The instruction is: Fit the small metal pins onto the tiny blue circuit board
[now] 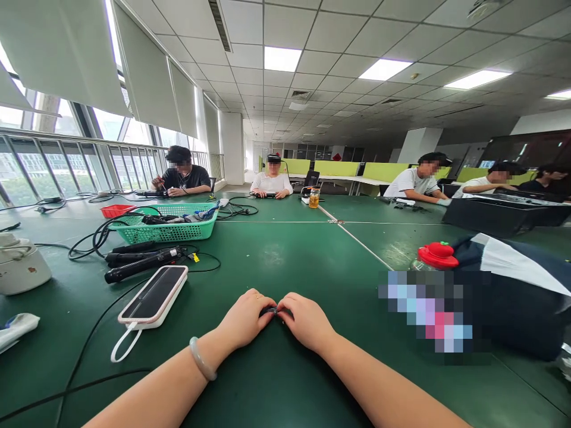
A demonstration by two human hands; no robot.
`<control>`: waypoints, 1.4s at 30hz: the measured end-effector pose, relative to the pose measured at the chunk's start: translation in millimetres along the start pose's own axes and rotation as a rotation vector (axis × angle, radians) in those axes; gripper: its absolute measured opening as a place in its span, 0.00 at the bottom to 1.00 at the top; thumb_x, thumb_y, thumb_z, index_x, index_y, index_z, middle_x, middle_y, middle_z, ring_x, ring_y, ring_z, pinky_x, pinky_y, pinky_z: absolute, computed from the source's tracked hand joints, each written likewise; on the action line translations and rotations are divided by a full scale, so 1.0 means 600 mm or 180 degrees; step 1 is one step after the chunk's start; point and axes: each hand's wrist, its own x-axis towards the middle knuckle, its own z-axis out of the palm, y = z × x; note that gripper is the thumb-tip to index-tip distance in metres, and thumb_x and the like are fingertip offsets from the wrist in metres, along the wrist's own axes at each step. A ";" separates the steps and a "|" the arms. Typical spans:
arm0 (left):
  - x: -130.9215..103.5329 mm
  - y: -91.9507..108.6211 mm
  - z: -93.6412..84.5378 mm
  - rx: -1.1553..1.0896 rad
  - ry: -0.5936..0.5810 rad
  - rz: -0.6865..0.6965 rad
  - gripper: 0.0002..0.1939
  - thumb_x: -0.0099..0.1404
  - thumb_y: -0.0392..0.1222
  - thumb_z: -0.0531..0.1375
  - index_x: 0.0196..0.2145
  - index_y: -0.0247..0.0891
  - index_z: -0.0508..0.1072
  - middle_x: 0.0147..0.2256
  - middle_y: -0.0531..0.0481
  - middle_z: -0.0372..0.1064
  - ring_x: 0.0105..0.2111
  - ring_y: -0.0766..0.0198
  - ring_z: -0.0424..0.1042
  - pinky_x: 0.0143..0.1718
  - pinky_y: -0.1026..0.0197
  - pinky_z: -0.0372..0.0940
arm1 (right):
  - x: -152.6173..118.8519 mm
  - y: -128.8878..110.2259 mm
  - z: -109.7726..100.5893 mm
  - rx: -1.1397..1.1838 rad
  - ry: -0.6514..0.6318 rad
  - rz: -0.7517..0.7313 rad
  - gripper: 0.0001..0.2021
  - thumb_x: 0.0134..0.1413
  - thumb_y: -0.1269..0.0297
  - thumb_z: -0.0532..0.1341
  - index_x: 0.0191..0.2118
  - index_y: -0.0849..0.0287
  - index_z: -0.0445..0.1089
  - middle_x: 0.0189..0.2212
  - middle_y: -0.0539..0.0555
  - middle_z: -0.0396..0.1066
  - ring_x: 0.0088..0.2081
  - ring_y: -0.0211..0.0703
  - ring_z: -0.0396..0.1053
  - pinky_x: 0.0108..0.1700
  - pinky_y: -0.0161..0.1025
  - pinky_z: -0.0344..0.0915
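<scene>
Both my hands meet at the near middle of the green table point(267, 374). Between their fingertips is a small dark piece point(270, 310), mostly covered by the fingers. My left hand point(244, 318), with a pale bangle on its wrist, pinches the piece from the left. From the right, my right hand point(307, 321) has thumb and forefinger closed at the piece's end. Left of my hands lies a phone point(154, 296) in a pinkish-white case with a white strap.
Black cylindrical tools point(143, 264) and a green basket point(167, 229) of cables stand at the left, near a red tray point(116, 210). A dark bag point(517, 303) and red-lidded jar point(437, 255) are on the right. Several people sit around farther tables.
</scene>
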 end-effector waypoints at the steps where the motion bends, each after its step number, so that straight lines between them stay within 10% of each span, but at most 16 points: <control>1: 0.000 0.000 0.000 -0.0025 -0.0003 -0.0032 0.10 0.63 0.43 0.52 0.39 0.44 0.71 0.33 0.52 0.70 0.39 0.60 0.64 0.41 0.60 0.59 | 0.000 0.001 0.001 0.0002 0.0004 -0.0009 0.06 0.57 0.67 0.54 0.35 0.56 0.69 0.35 0.49 0.69 0.35 0.38 0.67 0.37 0.33 0.61; 42: 0.005 0.001 -0.001 -0.0026 -0.0035 -0.0171 0.12 0.63 0.44 0.51 0.40 0.45 0.72 0.33 0.51 0.70 0.39 0.60 0.64 0.42 0.60 0.59 | -0.004 0.017 -0.016 -0.0091 -0.0750 0.0409 0.05 0.51 0.64 0.60 0.28 0.57 0.66 0.28 0.48 0.67 0.30 0.36 0.63 0.30 0.32 0.53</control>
